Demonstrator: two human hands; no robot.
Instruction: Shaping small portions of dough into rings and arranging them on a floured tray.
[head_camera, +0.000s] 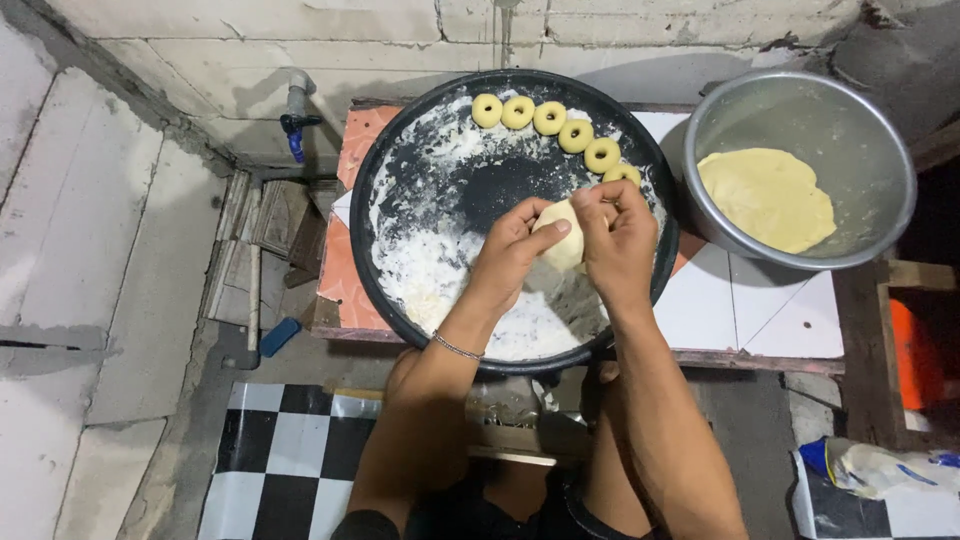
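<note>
Both of my hands hold one pale lump of dough (563, 240) above the round black tray (372, 165). My left hand (512, 250) cups it from the left with the thumb on top. My right hand (618, 235) pinches it from the right. White flour (430, 265) covers much of the tray. Along the tray's far rim lies a curved row of several small ring-shaped dough pieces (548, 118).
A metal bowl (745, 105) with a flat mass of yellow dough (766, 198) stands to the right on a low tiled table (760, 310). A pipe with a blue tap (294, 115) sticks out of the block wall. Black-and-white checkered sheet (290, 450) lies by my knees.
</note>
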